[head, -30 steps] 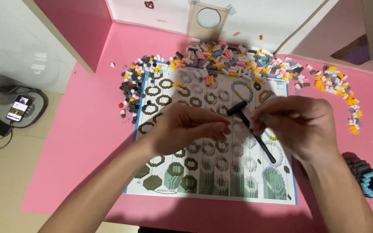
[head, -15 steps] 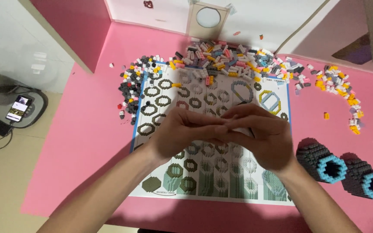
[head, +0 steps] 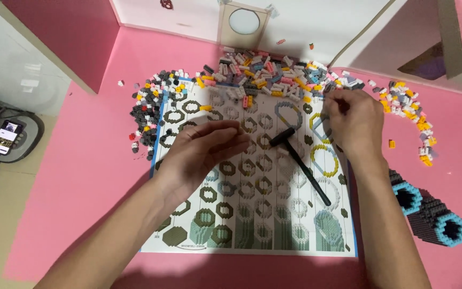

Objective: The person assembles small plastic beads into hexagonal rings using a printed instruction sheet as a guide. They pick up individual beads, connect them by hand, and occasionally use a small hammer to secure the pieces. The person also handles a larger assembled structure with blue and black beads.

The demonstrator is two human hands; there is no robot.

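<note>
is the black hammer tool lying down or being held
Lying down: the black tool rests flat on the instruction sheet, between both hands, neither gripping it.

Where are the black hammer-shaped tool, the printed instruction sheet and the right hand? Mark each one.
black hammer-shaped tool (head: pixel 300 163), head view, middle of its handle.
printed instruction sheet (head: pixel 252 235), head view, bare lower part.
right hand (head: pixel 351 126), head view, back of the hand.
</note>
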